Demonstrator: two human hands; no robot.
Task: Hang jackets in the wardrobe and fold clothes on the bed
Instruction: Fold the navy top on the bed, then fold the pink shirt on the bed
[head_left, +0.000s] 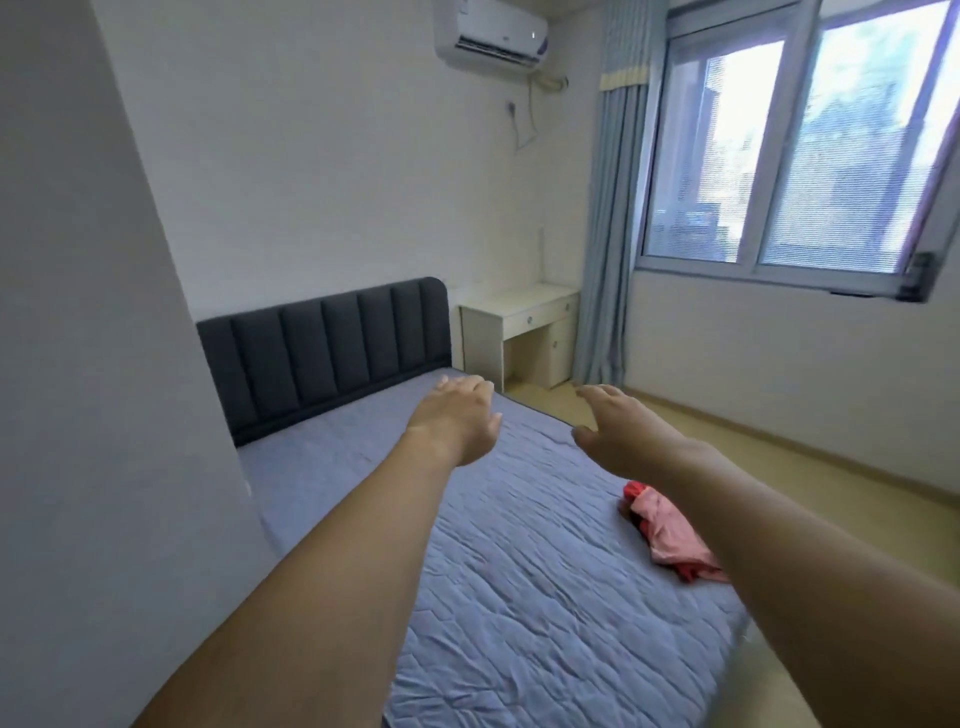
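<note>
Hands both stretched forward over the bed (519, 597), which has a quilted grey-blue cover and a dark padded headboard (322, 348). I log the left hand (457, 415) with relaxed, spread fingers, holding nothing; the right hand (618, 421) likewise loose and empty. I note a crumpled pink and red garment (665, 535) on the bed's right edge, partly hidden under the right forearm. White bedside desk (524, 332) stands beside the headboard.

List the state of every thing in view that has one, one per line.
left hand: open, holds nothing
right hand: open, holds nothing
pink and red clothes: crumpled, unfolded, near the right edge of the bed
window: shut, as far as shows
curtain: drawn aside
desk drawer: shut
</note>
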